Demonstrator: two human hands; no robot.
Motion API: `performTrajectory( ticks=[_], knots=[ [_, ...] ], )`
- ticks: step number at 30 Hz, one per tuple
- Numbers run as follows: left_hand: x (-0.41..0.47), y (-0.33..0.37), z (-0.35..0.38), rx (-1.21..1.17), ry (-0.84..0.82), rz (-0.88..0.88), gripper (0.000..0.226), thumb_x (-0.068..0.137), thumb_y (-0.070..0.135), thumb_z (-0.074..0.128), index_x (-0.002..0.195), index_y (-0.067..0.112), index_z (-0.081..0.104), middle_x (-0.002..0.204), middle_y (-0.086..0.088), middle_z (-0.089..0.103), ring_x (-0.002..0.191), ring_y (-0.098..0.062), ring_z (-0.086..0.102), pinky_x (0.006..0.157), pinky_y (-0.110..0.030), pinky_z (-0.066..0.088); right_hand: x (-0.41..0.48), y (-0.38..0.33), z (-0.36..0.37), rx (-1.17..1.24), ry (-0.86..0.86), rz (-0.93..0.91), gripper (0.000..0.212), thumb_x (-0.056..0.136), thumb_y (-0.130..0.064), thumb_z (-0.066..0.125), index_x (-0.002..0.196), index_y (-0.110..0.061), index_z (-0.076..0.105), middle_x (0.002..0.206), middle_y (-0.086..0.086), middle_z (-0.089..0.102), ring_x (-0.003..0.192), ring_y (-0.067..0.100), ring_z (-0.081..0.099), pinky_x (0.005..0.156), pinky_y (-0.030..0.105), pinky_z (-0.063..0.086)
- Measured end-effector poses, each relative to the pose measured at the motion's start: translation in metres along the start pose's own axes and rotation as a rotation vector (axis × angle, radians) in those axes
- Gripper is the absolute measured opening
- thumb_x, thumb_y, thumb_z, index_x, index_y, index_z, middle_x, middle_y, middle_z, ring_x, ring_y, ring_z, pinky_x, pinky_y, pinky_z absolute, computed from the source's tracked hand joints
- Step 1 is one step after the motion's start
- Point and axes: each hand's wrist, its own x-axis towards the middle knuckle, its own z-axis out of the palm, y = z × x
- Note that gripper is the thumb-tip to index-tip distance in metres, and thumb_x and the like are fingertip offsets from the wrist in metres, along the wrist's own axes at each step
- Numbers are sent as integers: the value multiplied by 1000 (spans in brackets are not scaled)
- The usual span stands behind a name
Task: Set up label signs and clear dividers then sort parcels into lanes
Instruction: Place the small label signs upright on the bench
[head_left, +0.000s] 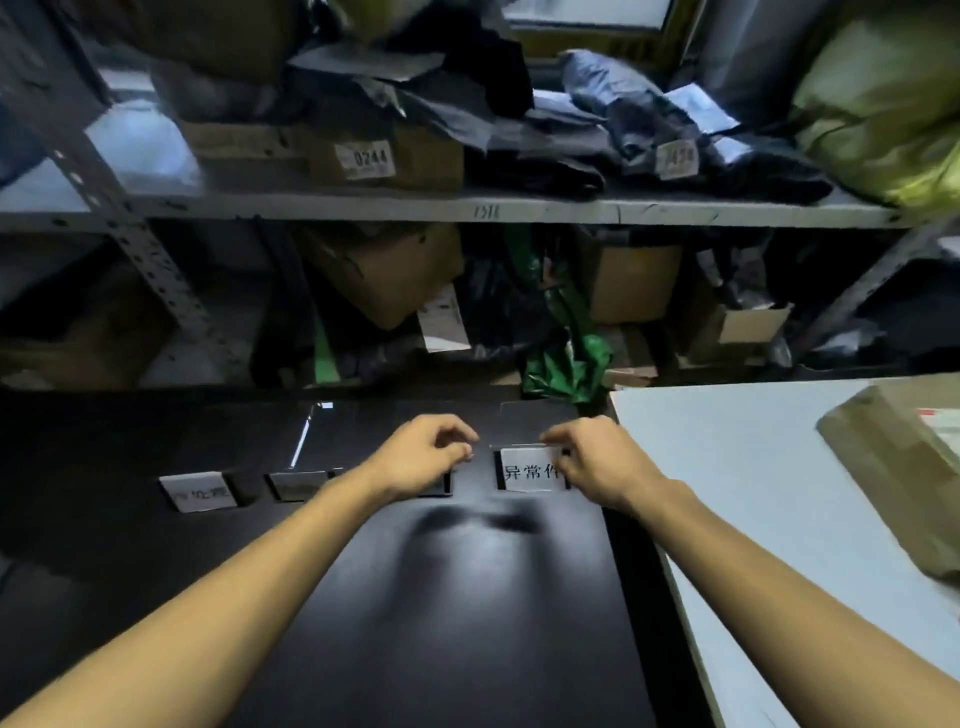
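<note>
Black bench (467, 597) under parcel shelves (467, 210) carries a white label sign (527, 470), face toward the person, long axis left to right. Right hand (597, 462) fingers pinch its right end. Left hand (426, 457) fingers curl just left of it; whether they hold anything cannot be told.

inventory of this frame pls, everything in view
black table: 1, black, foreground
label signs: at least 3, white or grey, row across black table
clear divider: 1 certain, clear, upright behind signs
white table: 1, white, right
parcel: 1, brown, on white table
shelf rack: 1, grey, behind
cardboard boxes: several, brown, both shelves
bags: several, black, shelves
green bag: 1, green, lower shelf
left hand: curled, over sign row, grip unclear
right hand: fingers pinch rightmost label sign
</note>
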Motion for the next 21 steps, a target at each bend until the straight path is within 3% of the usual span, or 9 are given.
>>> performTrajectory(
  ticks=[4,7,11,16,19,21],
  knots=[
    [28,-22,27,-204,133,-91,15,94,8,59,101,18,67,101,-7,72,95,-16,67,90,-32,53,26,22,49,-88,-83,2,40,88,-7,50,121,-22,66,115,14,68,108,37,62,85,39,52],
    [31,-28,55,-384,55,-137,17,95,9,59,103,22,65,113,-10,69,93,-12,66,88,-31,53,34,38,71,-71,-52,35,42,89,-4,48,125,-22,63,116,16,67,106,39,62,85,40,53],
    [30,-31,80,-237,-40,-79,20,96,5,56,107,19,62,111,-18,67,90,-20,58,83,-39,49,37,41,79,-86,6,7,39,87,-4,48,119,-19,64,111,15,69,103,40,63,80,40,51],
    [36,-29,89,-57,-113,-62,21,97,11,56,116,17,60,104,2,64,98,-20,61,89,-25,46,39,41,76,-145,-39,13,33,88,-4,48,116,-16,62,109,17,67,100,41,63,73,37,48],
    [31,-27,89,76,-125,-45,26,97,15,56,122,16,59,114,-2,66,103,-22,62,93,-30,49,36,37,68,-116,-92,18,33,91,-13,51,122,-19,61,118,16,66,107,40,62,82,38,50],
    [25,-25,84,93,-123,-51,25,97,15,56,122,16,59,115,-3,66,98,-20,63,87,-25,49,32,33,60,-129,-99,5,41,92,-20,51,133,-25,59,128,11,64,117,35,59,92,38,50]
  ],
)
